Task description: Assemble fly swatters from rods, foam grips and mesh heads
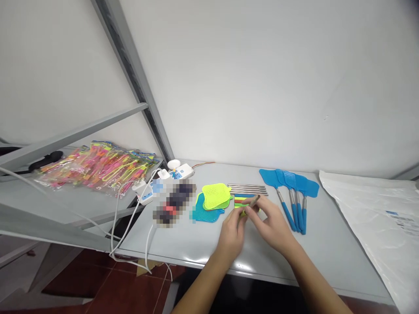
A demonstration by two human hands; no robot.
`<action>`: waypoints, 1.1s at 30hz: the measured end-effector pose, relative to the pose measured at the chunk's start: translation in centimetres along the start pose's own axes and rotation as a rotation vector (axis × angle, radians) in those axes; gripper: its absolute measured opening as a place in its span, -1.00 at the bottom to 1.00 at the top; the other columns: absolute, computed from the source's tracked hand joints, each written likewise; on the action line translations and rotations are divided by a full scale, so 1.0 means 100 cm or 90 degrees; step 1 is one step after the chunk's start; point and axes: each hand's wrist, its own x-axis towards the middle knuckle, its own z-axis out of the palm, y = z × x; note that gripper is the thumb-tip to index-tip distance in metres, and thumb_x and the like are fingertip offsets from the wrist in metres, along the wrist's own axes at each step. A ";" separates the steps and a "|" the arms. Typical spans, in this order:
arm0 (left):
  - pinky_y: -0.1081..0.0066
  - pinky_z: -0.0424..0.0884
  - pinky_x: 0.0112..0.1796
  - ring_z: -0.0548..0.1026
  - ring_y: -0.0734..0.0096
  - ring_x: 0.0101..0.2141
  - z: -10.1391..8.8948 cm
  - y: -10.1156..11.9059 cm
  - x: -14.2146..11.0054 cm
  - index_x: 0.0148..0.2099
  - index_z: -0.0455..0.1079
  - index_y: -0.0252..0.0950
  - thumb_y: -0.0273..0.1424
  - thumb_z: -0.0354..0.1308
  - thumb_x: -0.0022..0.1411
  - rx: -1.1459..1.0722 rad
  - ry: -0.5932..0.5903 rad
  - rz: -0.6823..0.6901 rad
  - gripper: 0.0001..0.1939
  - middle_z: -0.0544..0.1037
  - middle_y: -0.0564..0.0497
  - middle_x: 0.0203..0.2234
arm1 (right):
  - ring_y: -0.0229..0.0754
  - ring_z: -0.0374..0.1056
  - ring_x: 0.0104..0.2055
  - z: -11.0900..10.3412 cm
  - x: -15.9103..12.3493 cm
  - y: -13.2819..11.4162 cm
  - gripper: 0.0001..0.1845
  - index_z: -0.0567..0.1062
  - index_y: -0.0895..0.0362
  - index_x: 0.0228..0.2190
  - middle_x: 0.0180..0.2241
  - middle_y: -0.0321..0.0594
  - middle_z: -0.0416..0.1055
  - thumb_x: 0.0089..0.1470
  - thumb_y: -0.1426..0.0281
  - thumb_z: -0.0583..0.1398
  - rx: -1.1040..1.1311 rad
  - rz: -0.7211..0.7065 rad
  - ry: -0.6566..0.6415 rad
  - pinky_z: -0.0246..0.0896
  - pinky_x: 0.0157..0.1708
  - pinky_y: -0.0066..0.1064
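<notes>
My left hand (232, 232) and my right hand (271, 223) meet over the middle of the table with fingers closed. Between the fingertips of my right hand a thin metal rod (254, 201) slants up. My left hand pinches a small yellow-green piece (242, 213) at the rod's lower side; its shape is mostly hidden by fingers. Just behind my hands lie coloured handle tubes (240, 196), partly covered. Several loose metal rods (248, 189) lie in a row beyond them. To the left, yellow-green flyswatter heads (216, 196) overlap a blue flyswatter head (206, 214).
Several blue flyswatters (294, 196) with metal shafts lie fanned at right, beside a white plastic bag (369, 218). Left are a blurred-out object (175, 204), a power strip (183, 171) and white cables (115, 231). Bagged colourful items (104, 168) sit behind a grey metal frame (140, 87).
</notes>
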 end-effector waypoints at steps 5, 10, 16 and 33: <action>0.28 0.36 -0.10 0.46 0.25 -0.13 0.004 -0.003 0.001 -0.05 0.38 -0.25 -0.46 -0.01 0.35 0.010 -0.031 -0.014 -0.81 0.52 -0.07 -0.18 | -0.22 0.25 -0.42 0.003 0.013 -0.008 -0.79 0.46 0.06 -0.35 -0.49 -0.31 0.28 0.22 0.22 0.12 0.334 0.093 0.092 0.22 -0.34 -0.33; 0.30 0.34 -0.13 0.45 0.25 -0.17 0.001 0.001 -0.003 -0.03 0.39 -0.24 -0.39 -0.05 0.38 0.008 -0.049 -0.013 -0.77 0.53 -0.07 -0.19 | -0.37 -0.23 -0.68 0.013 0.031 -0.013 -0.58 0.26 0.09 -0.58 -0.72 -0.51 -0.13 0.20 0.12 0.12 0.633 0.210 0.167 -0.19 -0.69 -0.50; 0.38 0.35 -0.36 0.40 0.40 -0.48 -0.011 0.001 -0.001 -0.10 0.42 -0.31 -0.06 -0.17 0.40 -0.267 -0.036 -0.174 -0.51 0.45 0.00 -0.47 | -0.39 -0.36 -0.71 -0.003 0.041 -0.014 -0.58 0.18 0.06 -0.55 -0.74 -0.55 -0.21 0.20 0.09 0.11 0.713 0.249 0.219 -0.28 -0.76 -0.53; 0.36 0.48 -0.59 0.44 0.38 -0.53 -0.016 0.065 -0.003 -0.24 0.34 -0.32 0.15 -0.29 0.30 -0.815 0.011 -0.376 -0.35 0.41 0.00 -0.46 | -0.40 -0.37 -0.72 0.008 0.008 -0.067 -0.58 0.21 0.05 -0.54 -0.74 -0.54 -0.24 0.26 0.09 0.03 0.774 0.162 0.168 -0.23 -0.76 -0.55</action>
